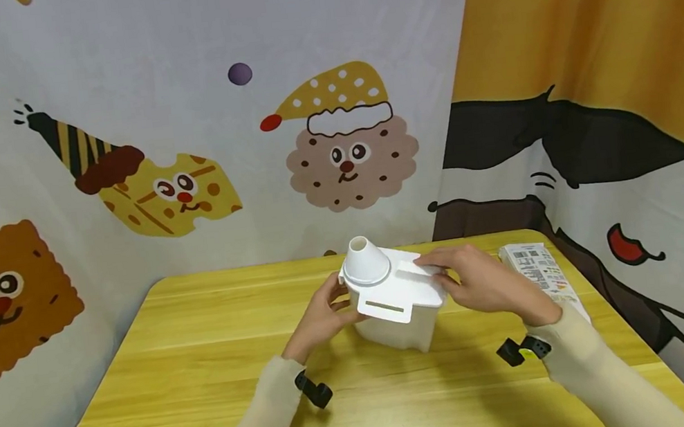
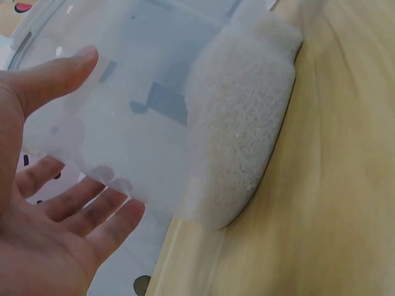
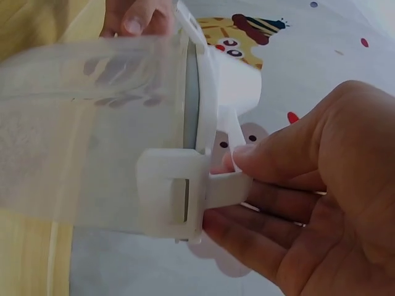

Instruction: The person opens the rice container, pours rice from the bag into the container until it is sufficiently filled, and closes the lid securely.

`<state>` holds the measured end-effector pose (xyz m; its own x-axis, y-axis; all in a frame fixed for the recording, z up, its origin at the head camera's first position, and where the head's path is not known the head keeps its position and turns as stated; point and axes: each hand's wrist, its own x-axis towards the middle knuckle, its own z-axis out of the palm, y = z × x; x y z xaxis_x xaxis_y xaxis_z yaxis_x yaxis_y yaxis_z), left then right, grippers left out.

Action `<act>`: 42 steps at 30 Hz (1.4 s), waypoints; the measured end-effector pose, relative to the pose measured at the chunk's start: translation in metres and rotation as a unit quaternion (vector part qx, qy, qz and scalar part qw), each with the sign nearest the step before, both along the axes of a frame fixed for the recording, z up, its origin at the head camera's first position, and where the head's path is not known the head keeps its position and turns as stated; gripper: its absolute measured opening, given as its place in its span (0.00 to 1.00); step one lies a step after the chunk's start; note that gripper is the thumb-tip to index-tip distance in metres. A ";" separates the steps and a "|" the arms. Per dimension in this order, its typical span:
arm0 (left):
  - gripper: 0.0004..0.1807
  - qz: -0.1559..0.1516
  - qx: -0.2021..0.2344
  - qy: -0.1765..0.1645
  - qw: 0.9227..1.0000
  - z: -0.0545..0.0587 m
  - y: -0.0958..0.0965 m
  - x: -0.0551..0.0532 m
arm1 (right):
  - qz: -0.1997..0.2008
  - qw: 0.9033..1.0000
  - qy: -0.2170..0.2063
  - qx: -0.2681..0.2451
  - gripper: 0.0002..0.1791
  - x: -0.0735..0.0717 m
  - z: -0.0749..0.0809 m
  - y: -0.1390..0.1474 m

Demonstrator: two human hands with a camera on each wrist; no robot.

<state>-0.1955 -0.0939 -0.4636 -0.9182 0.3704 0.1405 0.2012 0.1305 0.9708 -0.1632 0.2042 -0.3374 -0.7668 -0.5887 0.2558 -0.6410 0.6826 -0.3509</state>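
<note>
A translucent storage container (image 1: 392, 333) stands on the table, and rice (image 2: 241, 117) shows through its lower part. Its white lid (image 1: 422, 292) carries a cone-shaped cup (image 1: 365, 267) at the left. My left hand (image 1: 322, 313) grips the container's left side, thumb on one face and fingers round the other. At the lid's right end, my right hand (image 1: 480, 279) pinches a raised white flap (image 3: 227, 190) between thumb and fingers. A side latch (image 3: 166, 194) lies against the container wall in the right wrist view, and a slotted front latch (image 1: 384, 306) sticks outward in the head view.
A printed white packet (image 1: 538, 269) lies at the table's right, beyond my right wrist. The wooden table (image 1: 208, 367) ends at a cartoon-printed curtain (image 1: 178, 84) behind and at the sides. Small dark cameras are strapped to both wrists.
</note>
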 end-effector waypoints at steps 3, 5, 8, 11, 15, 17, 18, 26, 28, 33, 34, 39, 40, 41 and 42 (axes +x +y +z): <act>0.44 0.023 -0.007 0.011 1.000 -0.001 0.002 0.005 | 0.015 1.000 0.005 -0.005 0.21 -0.005 -0.001 0.003; 0.44 0.038 -0.011 0.014 0.999 0.000 0.004 0.008 | 0.026 1.000 0.007 -0.009 0.22 -0.009 -0.002 0.006; 0.43 0.063 -0.014 0.016 0.998 0.002 0.007 0.016 | 0.034 0.999 -0.009 -0.020 0.22 -0.015 -0.003 0.009; 0.43 0.087 -0.017 0.020 0.996 0.003 0.012 0.023 | 0.035 0.999 -0.030 -0.030 0.23 -0.021 -0.004 0.011; 0.44 0.108 -0.032 0.027 0.993 0.004 0.017 0.032 | 0.035 0.998 -0.034 -0.036 0.25 -0.028 -0.006 0.013; 0.45 0.112 -0.040 0.030 0.992 0.004 0.018 0.034 | 0.037 0.998 -0.035 -0.040 0.26 -0.030 -0.007 0.014; 0.46 0.112 -0.042 0.031 0.992 0.004 0.019 0.035 | 0.038 0.998 -0.034 -0.041 0.26 -0.030 -0.007 0.014; 0.48 0.072 -0.035 0.030 0.996 0.003 0.009 0.028 | 0.032 0.999 -0.001 -0.022 0.21 -0.025 -0.005 0.018; 0.48 0.050 -0.023 0.025 0.998 0.003 0.005 0.025 | 0.027 0.999 0.001 -0.021 0.22 -0.023 -0.005 0.020; 0.47 -0.017 0.010 0.022 1.000 0.001 -0.002 0.014 | 0.014 1.000 0.000 -0.024 0.23 -0.019 -0.006 0.021; 0.46 -0.025 0.015 0.022 0.999 0.000 -0.003 0.013 | 0.012 1.000 -0.001 -0.026 0.23 -0.019 -0.007 0.021; 0.44 -0.026 0.025 0.017 0.999 -0.001 -0.006 0.011 | 0.012 0.999 0.001 -0.035 0.24 -0.020 -0.008 0.017; 0.44 -0.021 0.025 0.017 0.999 0.000 -0.005 0.012 | 0.012 0.999 0.001 -0.036 0.25 -0.021 -0.008 0.017; 0.44 -0.017 0.025 0.017 0.999 0.000 -0.005 0.012 | 0.012 0.999 0.003 -0.037 0.25 -0.022 -0.009 0.016; 0.44 -0.012 0.026 0.016 0.999 0.000 -0.004 0.013 | 0.013 0.999 0.006 -0.038 0.25 -0.023 -0.009 0.016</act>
